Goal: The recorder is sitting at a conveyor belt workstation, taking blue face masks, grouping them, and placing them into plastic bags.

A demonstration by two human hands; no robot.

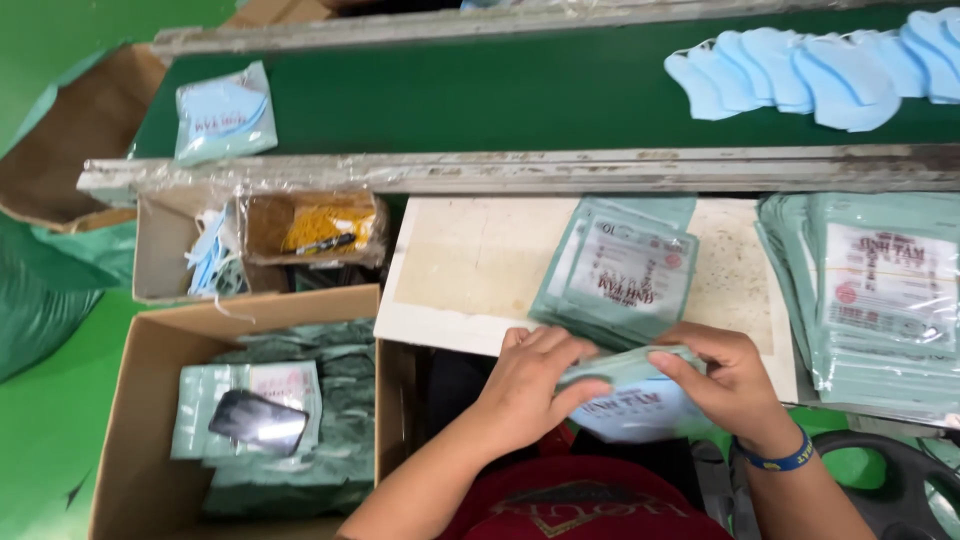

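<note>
Together, left hand (525,385) and right hand (725,385) fingers grasp a mask packet (630,395).

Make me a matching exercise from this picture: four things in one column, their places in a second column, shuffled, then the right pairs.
Things:
1. loose blue masks
2. single sealed mask packet
3. dark phone
4. pouch being filled

Places:
A. in the cardboard box, on packets
B. between the left hand and right hand
C. right end of the green belt
D. left end of the green belt

Pairs: 1-C, 2-D, 3-A, 4-B
</note>
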